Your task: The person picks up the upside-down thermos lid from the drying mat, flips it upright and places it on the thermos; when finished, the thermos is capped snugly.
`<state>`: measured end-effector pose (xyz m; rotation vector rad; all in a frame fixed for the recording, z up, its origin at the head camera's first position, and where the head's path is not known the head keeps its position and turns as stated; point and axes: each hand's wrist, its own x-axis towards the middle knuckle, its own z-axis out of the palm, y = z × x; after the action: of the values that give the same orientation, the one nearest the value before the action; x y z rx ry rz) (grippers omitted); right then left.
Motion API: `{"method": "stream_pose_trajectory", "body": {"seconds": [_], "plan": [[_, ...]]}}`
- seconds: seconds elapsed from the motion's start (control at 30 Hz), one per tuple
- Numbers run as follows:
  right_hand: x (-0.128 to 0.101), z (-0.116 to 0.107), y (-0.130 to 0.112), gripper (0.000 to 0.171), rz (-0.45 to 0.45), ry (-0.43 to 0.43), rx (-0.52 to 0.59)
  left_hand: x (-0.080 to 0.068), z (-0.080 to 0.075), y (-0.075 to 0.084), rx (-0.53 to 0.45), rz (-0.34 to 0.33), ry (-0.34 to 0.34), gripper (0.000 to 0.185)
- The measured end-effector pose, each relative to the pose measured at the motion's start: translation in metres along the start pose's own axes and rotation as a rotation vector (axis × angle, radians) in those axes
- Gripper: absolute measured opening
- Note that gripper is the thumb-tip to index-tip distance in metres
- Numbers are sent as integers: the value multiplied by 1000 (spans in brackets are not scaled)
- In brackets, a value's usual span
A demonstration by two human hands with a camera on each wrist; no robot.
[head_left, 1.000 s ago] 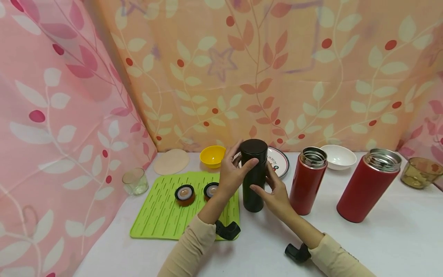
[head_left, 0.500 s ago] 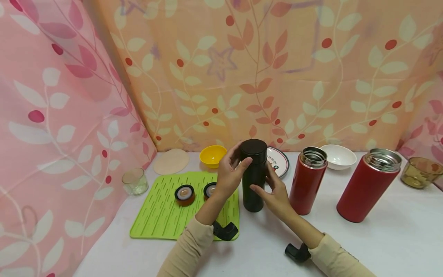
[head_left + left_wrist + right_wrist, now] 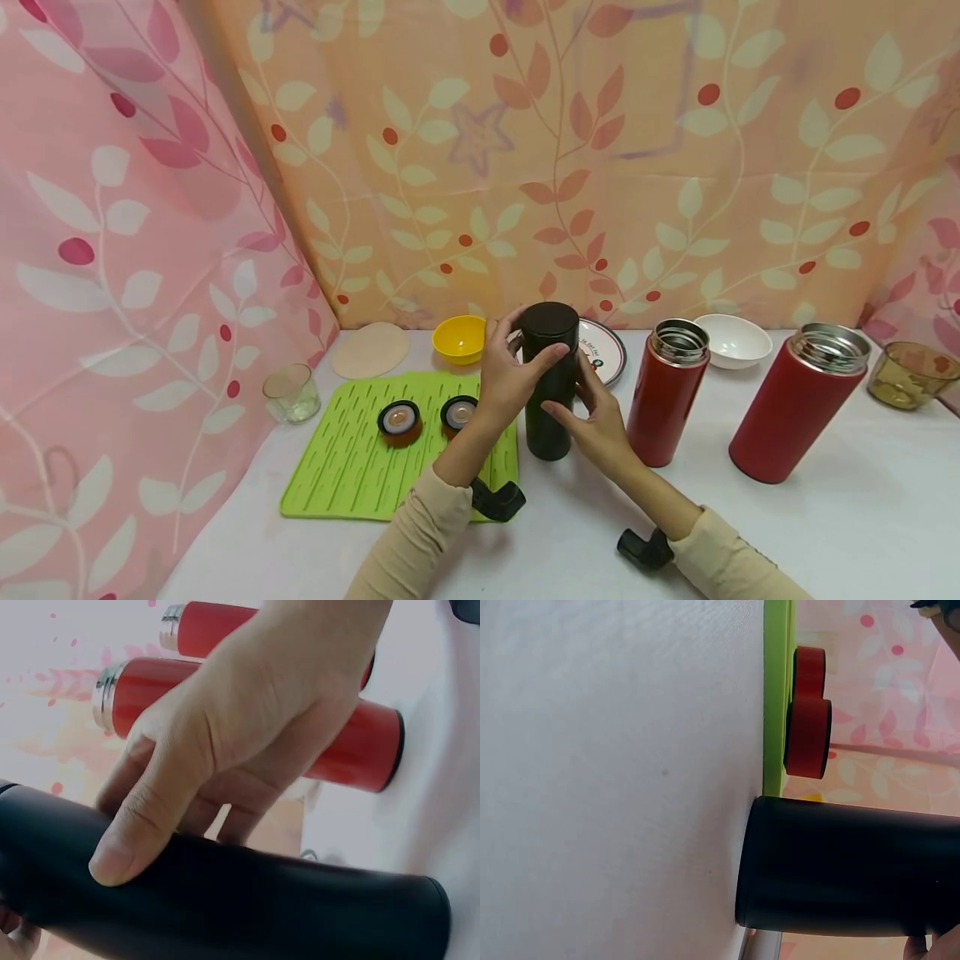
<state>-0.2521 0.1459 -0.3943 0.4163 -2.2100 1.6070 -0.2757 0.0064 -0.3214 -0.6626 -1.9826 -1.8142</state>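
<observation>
Black flask (image 3: 550, 383) upright beside mat edge (image 3: 514, 450); left hand (image 3: 510, 375), right hand (image 3: 596, 417) gripping it.

The black flask (image 3: 550, 379) stands hemmed in: the smaller red flask (image 3: 666, 392) is just beside it on the right, a patterned plate (image 3: 604, 348) and yellow bowl (image 3: 461, 337) behind, and two lids (image 3: 400, 419) on the green mat (image 3: 352, 467) to its left. Bare white table (image 3: 840, 533) lies open in front and between the two red flasks.
</observation>
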Motion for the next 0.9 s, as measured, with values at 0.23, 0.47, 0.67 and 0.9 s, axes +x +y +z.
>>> {"method": "stream_pose_trajectory", "body": {"seconds": [0.23,0.47,0.67,0.9], "plan": [[0,0,0,85,-5,5,16,-3,-7,-6,-141,27,-66,53],[-1,1,2,87,16,8,-14,-3,0,-3,-35,20,-17,77],[-1,2,4,87,16,8,-15,-1,7,1,29,12,31,75],[0,1,-1,86,13,6,-6,-1,2,-2,-78,7,1,64]]}}
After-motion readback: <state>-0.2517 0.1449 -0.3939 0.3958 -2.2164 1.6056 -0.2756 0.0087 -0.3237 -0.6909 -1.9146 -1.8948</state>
